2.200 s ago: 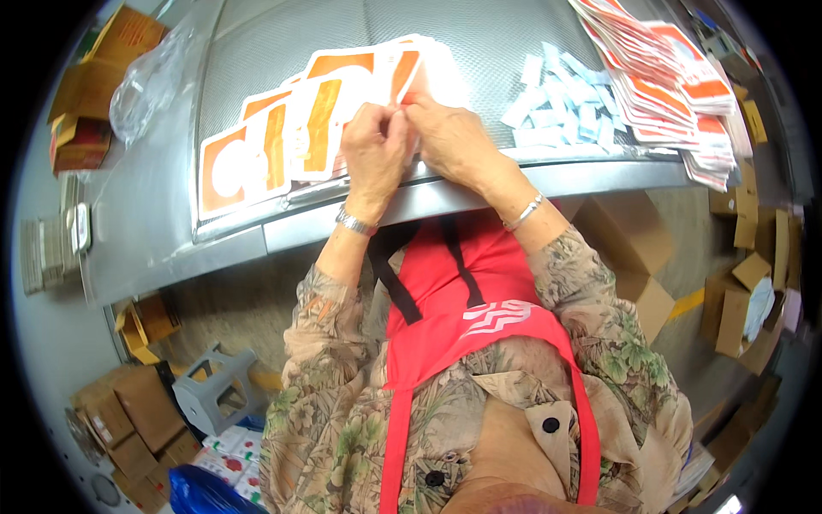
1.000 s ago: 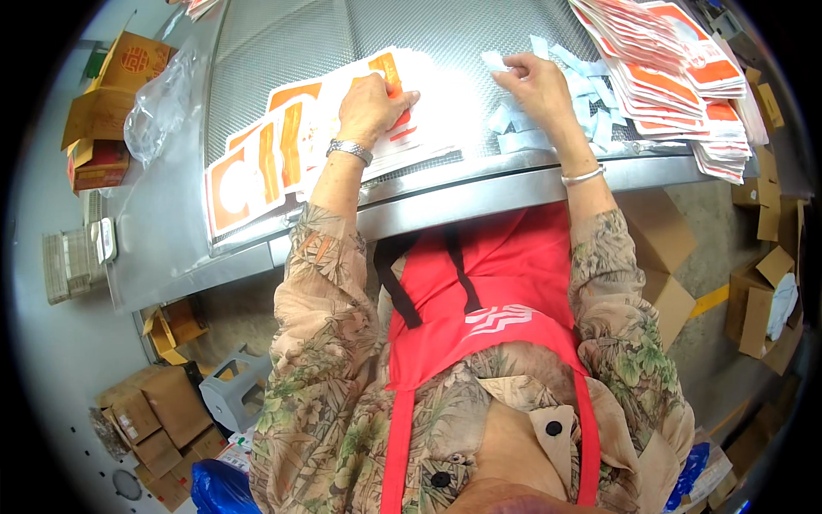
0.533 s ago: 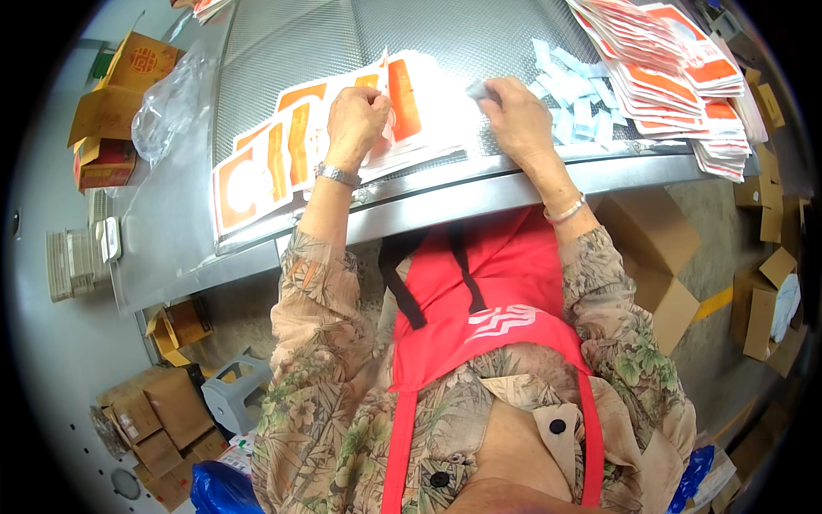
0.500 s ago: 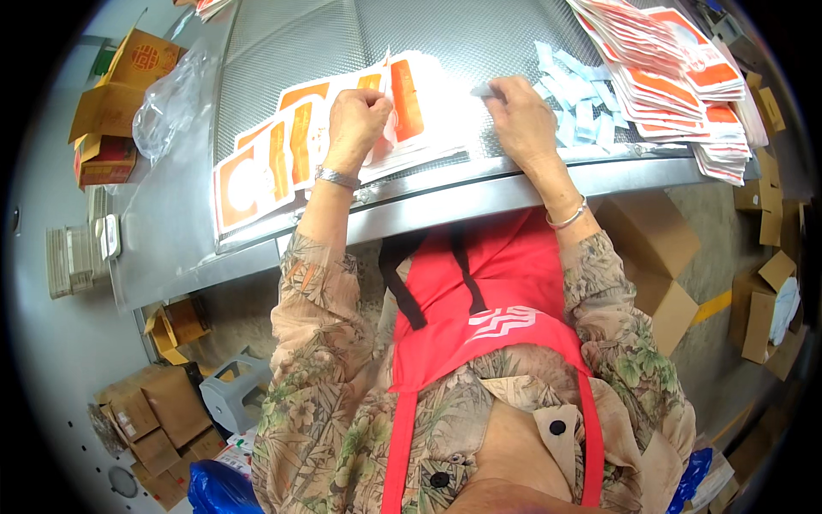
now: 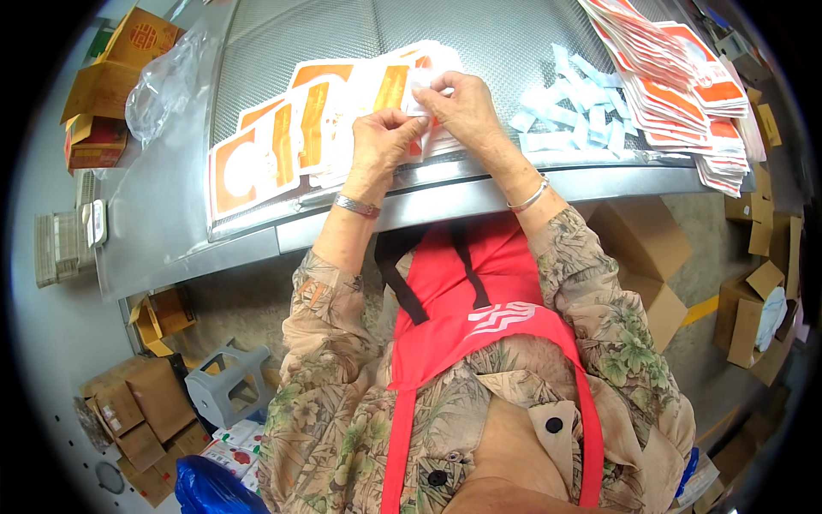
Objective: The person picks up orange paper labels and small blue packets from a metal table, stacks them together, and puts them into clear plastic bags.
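Flat orange-and-white paper pouches (image 5: 235, 184) lie overlapped in a row on the metal table. At the row's right end my left hand (image 5: 385, 144) pinches the edge of one pouch between thumb and fingers. Close beside it, my right hand (image 5: 467, 107) has its fingertips pressed together at the same pouch's edge; what lies between them is hidden. Several small pale-blue sachets (image 5: 591, 98) are heaped on the table to the right of my right hand.
Tall stacks of orange-and-white pouches (image 5: 676, 86) stand at the table's right end. A clear plastic bag (image 5: 167, 94) and open cartons (image 5: 98, 94) are at the left. Below are a grey stool (image 5: 227, 385) and cardboard boxes (image 5: 646, 244). The table's metal edge (image 5: 505, 197) runs before me.
My right hand has moved left from near the sachets, where it held a small sachet, to the pouch at my left hand. My left hand has shifted slightly right and nearer me.
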`<state>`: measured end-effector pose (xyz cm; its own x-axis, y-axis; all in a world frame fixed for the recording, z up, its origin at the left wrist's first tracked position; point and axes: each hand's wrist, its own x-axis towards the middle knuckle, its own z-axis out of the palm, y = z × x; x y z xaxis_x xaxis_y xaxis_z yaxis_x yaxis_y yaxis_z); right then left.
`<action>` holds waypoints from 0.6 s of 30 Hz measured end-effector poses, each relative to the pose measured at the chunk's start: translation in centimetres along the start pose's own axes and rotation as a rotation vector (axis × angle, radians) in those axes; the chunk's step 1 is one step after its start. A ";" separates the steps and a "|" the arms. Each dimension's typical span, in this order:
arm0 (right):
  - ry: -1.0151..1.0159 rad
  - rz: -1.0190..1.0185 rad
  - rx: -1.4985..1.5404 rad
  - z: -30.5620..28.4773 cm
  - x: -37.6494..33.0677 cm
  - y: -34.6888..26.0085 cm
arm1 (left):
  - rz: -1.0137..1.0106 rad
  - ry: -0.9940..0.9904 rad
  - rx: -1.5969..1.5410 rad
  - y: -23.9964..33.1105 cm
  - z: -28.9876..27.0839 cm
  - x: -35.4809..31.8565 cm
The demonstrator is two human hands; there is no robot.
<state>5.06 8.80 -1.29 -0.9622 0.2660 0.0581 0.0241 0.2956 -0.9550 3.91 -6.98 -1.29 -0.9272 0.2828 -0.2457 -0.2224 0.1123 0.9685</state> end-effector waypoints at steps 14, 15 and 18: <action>-0.036 -0.309 -0.691 -0.1 -1.3 -1.4 | 0.258 0.062 -0.130 -1.5 0.3 -0.9; -0.031 -0.306 -0.693 0.0 -1.4 -1.4 | 0.258 0.056 -0.131 -1.5 0.4 -1.0; -0.177 -0.283 -0.727 -0.3 -0.8 -0.4 | 0.305 0.080 -0.204 -2.0 0.9 -1.0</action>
<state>5.93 8.73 -0.91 -0.9856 -0.0402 0.1640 -0.1151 0.8705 -0.4785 5.58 -6.67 -3.05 -0.9788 0.1979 0.0518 0.0198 -0.1603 0.9869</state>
